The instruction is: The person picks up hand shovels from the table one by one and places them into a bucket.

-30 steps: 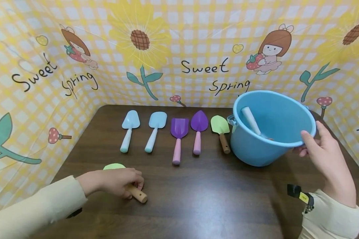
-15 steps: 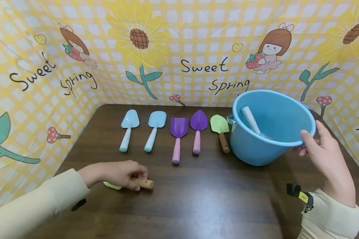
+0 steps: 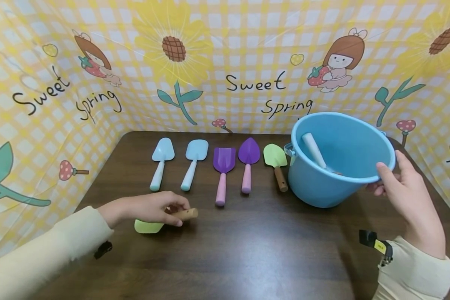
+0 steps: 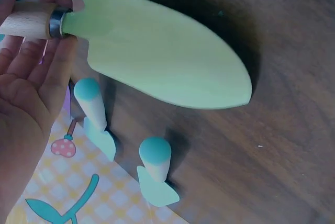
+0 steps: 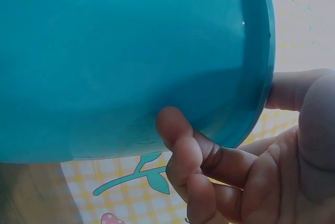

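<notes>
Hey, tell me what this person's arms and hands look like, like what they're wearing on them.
The left hand and right hand are ungloved. The left sleeve and right sleeve are plain, pale cream and long. A small black piece shows under the left cuff; by the right cuff is a black strap with a yellow label, too small to read.

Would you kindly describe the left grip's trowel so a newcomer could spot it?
On the dark table, five tools lie in a row beside the blue bucket. Nearer the camera, the left grip holds the green trowel; its pale wooden handle distinguishes it from the row's brown-handled green one.
</notes>
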The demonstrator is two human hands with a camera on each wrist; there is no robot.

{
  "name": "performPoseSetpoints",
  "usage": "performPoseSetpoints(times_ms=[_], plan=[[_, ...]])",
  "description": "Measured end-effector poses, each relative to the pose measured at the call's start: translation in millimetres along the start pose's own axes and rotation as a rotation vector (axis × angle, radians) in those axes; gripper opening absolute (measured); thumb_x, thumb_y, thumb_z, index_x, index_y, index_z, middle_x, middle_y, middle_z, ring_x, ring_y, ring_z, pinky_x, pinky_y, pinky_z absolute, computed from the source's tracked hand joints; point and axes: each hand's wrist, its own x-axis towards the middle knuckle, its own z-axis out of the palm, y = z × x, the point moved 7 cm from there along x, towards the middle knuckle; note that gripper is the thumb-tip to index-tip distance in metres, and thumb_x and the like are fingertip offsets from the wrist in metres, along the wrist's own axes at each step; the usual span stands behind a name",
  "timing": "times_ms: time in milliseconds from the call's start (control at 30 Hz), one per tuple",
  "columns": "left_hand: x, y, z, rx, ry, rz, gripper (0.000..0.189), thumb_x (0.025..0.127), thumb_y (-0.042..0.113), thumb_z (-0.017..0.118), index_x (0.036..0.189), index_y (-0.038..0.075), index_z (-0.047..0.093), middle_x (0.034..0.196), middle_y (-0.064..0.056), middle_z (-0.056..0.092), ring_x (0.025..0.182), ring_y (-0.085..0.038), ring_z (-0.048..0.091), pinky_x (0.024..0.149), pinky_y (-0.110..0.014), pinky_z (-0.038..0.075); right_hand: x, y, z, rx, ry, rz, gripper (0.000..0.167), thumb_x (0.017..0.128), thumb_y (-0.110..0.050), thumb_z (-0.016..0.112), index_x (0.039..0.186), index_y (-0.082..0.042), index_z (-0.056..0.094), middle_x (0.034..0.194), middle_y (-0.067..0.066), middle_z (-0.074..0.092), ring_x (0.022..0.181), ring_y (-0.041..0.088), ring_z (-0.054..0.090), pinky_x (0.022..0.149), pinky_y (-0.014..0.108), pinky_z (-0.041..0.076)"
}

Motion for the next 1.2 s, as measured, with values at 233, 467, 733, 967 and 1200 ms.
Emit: performPoseSetpoints(times_ms=[233, 467, 733, 967, 1200], plan=[[2.9, 0.3, -6.0, -0.032, 0.013, 0.015, 0.013, 0.093, 0.012, 0.069, 0.101, 0.003, 0.065, 0.087, 0.004, 0.058, 0.079, -0.004, 0.054, 0.075, -0.021, 0.049, 0.5, -1, 0, 0.012, 0.001, 0.000, 0.064, 0.107, -0.030, 0.038, 0.156, 0.002, 0.012, 0.063, -0.017, 0.061, 0.056, 0.002, 0.058, 0.057, 0.011, 0.043], [6.7, 4.2, -9.1, -0.067, 0.004, 0.035, 0.012, 0.092, 0.011, 0.071, 0.098, 0.002, 0.067, 0.083, 0.007, 0.059, 0.075, -0.004, 0.055, 0.070, -0.021, 0.049, 0.3, -1, 1, 0.023, -0.003, 0.008, 0.064, 0.107, -0.031, 0.038, 0.156, 0.001, 0.012, 0.063, -0.015, 0.061, 0.057, 0.003, 0.058, 0.057, 0.011, 0.044], [9.0, 15.3, -20.9, -0.069, 0.005, 0.052, 0.010, 0.090, 0.012, 0.072, 0.099, 0.007, 0.070, 0.083, 0.006, 0.063, 0.076, -0.006, 0.058, 0.071, -0.023, 0.052, -0.1, -1, 1, 0.025, -0.006, 0.016, 0.065, 0.107, -0.031, 0.038, 0.157, -0.001, 0.010, 0.065, -0.017, 0.061, 0.057, 0.004, 0.058, 0.059, 0.011, 0.044], [14.8, 24.5, -27.6, -0.086, 0.003, 0.036, 0.010, 0.090, 0.016, 0.073, 0.098, 0.010, 0.070, 0.083, 0.004, 0.064, 0.077, -0.009, 0.060, 0.072, -0.024, 0.053, -0.6, -1, 1, 0.037, -0.001, 0.002, 0.063, 0.107, -0.029, 0.039, 0.156, 0.000, 0.012, 0.066, -0.019, 0.060, 0.057, 0.004, 0.059, 0.059, 0.012, 0.046], [20.8, 30.5, -32.6, -0.074, 0.004, 0.048, 0.010, 0.091, 0.015, 0.072, 0.098, 0.009, 0.070, 0.082, 0.004, 0.063, 0.076, -0.010, 0.060, 0.072, -0.024, 0.053, 0.0, 1, 1, 0.024, -0.008, 0.014, 0.065, 0.107, -0.031, 0.038, 0.157, -0.001, 0.010, 0.066, -0.017, 0.061, 0.058, 0.005, 0.059, 0.060, 0.012, 0.043]])
